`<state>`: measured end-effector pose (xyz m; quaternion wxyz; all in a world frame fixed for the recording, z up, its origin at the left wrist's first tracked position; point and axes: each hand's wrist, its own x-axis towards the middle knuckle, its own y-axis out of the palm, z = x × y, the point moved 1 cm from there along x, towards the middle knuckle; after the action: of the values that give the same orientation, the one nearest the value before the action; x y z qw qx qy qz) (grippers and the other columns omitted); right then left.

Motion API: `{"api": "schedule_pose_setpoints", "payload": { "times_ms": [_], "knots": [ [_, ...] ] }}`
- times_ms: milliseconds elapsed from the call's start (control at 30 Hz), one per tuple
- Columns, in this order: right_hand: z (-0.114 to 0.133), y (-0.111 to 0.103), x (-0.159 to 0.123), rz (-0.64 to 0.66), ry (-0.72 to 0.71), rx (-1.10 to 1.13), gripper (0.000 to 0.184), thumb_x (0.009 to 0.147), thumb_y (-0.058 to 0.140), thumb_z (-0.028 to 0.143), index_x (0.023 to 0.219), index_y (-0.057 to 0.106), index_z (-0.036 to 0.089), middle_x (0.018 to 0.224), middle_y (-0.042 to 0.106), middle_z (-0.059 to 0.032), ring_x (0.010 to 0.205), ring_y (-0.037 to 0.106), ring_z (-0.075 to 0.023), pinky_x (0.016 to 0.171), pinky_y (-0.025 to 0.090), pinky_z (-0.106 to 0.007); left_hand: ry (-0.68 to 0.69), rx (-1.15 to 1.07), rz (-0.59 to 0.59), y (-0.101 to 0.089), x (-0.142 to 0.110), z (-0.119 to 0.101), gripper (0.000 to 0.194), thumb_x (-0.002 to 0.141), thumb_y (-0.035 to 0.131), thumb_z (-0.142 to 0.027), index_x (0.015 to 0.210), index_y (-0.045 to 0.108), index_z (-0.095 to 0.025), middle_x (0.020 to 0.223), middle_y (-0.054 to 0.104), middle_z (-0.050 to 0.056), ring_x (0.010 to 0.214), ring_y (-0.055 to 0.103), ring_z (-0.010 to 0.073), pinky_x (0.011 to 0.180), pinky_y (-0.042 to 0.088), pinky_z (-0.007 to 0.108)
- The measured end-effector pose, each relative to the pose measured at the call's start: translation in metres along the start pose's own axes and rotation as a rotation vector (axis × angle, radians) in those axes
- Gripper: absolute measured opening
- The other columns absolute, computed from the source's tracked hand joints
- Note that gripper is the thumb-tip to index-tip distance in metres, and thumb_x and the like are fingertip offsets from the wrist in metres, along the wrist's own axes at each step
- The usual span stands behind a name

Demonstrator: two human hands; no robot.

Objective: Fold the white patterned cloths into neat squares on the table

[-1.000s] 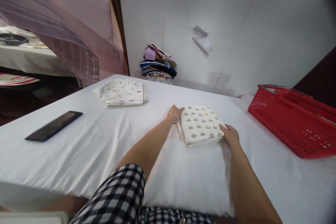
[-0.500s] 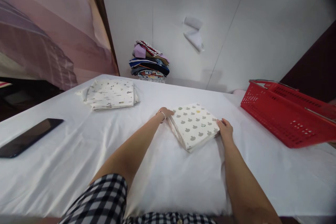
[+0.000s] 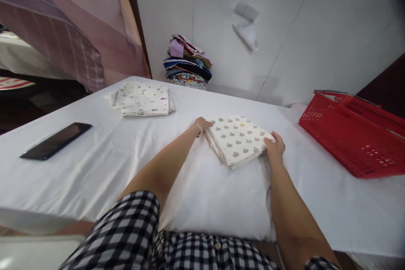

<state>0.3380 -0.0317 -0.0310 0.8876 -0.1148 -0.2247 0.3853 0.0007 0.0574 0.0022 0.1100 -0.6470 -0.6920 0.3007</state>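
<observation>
A folded white cloth with grey apple-like prints lies in several layers on the white-covered table. My left hand, with a bracelet at the wrist, grips its left corner. On the opposite corner my right hand is closed, thumb on top and the other fingers at the edge or partly hidden beneath. Further back on the left rests a second folded white cloth with small scattered prints, apart from both hands.
A dark phone or tablet lies on the left of the table. To the right stands a red plastic basket. Behind the table's far edge rises a stack of folded clothes, before a pale wall. A pinkish curtain hangs at left.
The camera view has shifted, so the table's near edge and more of the checked shirt show. Both hands keep their hold on the printed cloth, which has barely moved on the table.
</observation>
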Motion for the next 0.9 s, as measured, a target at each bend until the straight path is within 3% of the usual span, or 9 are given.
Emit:
{"api": "schedule_pose_setpoints", "payload": {
  "times_ms": [133, 300, 567, 733, 900],
  "knots": [
    [-0.007, 0.003, 0.000, 0.088, 0.025, -0.084, 0.060, 0.064, 0.059, 0.041, 0.118, 0.055, 0.017, 0.119, 0.058, -0.0077, 0.107, 0.053, -0.0239, 0.096, 0.038, -0.036, -0.006, 0.064, 0.061, 0.002, 0.000, 0.004, 0.067, 0.064, 0.069, -0.041, 0.123, 0.046, -0.018, 0.102, 0.065, 0.013, 0.079, 0.065, 0.0230, 0.061, 0.048, 0.028],
    [0.002, 0.002, -0.003, 0.047, -0.123, -0.224, 0.053, 0.070, 0.051, 0.040, 0.116, 0.056, 0.014, 0.120, 0.055, -0.0107, 0.112, 0.048, -0.0248, 0.099, 0.034, -0.038, 0.071, 0.055, 0.004, 0.000, -0.009, 0.012, 0.066, 0.067, 0.062, -0.054, 0.122, 0.047, -0.020, 0.120, 0.057, 0.014, 0.093, 0.062, 0.0248, 0.068, 0.049, 0.029],
    [0.022, 0.008, -0.012, 0.100, -0.350, -0.318, 0.033, 0.072, 0.048, 0.030, 0.099, 0.064, 0.019, 0.107, 0.063, -0.0077, 0.104, 0.053, -0.0228, 0.096, 0.036, -0.039, 0.275, 0.166, -0.089, -0.004, -0.045, 0.017, 0.060, 0.075, 0.059, -0.039, 0.128, 0.043, -0.016, 0.132, 0.047, 0.013, 0.118, 0.047, 0.0223, 0.097, 0.037, 0.029],
    [0.036, 0.006, -0.021, 0.058, -0.393, -0.221, 0.030, 0.073, 0.046, 0.030, 0.093, 0.066, 0.019, 0.107, 0.064, -0.0075, 0.106, 0.053, -0.0226, 0.097, 0.036, -0.040, 0.332, 0.154, -0.107, 0.000, -0.059, 0.024, 0.060, 0.077, 0.056, -0.038, 0.132, 0.039, -0.018, 0.137, 0.043, 0.010, 0.123, 0.042, 0.0216, 0.103, 0.032, 0.030],
    [0.069, 0.000, -0.040, 0.201, -0.205, 0.156, 0.029, 0.073, 0.054, 0.039, 0.090, 0.067, 0.020, 0.097, 0.068, -0.0062, 0.096, 0.060, -0.0230, 0.083, 0.047, -0.036, 0.327, 0.108, -0.132, 0.009, -0.061, 0.039, 0.060, 0.080, 0.054, -0.041, 0.133, 0.038, -0.021, 0.137, 0.044, 0.008, 0.124, 0.042, 0.0209, 0.104, 0.030, 0.030]
  ]
}}
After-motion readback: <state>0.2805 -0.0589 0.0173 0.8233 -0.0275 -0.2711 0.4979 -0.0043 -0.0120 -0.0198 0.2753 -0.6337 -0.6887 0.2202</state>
